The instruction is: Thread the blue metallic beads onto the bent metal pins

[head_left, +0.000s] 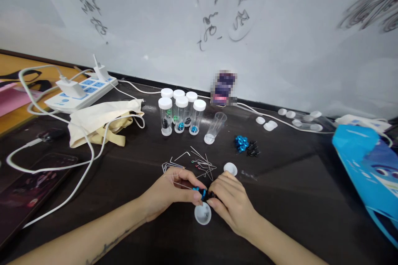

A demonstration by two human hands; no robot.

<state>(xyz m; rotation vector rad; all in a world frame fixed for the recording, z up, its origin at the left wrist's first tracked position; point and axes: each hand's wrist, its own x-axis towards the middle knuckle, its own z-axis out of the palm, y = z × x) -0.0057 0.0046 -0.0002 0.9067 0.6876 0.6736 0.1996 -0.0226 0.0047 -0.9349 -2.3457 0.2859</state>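
My left hand (172, 192) is closed in a pinch on a thin bent wire with small blue beads (199, 191) threaded at its tip. My right hand (228, 201) is closed too, fingertips meeting the left at the beads, over a small black piece. Just below the fingertips a clear vial (202, 213) lies with its open mouth toward me. A white cap (230, 169) rests right behind my right hand. Several bent wires (194, 161) lie scattered beyond my hands.
Several capped vials (180, 112) stand at the back, an open one (215, 128) tilted beside them. Blue beads (241, 142) and black pieces (253, 149) lie right of centre. Loose caps (267, 124), a cloth bag (99, 122), power strip (82, 91), phone (31, 186) and blue bag (370, 165) surround.
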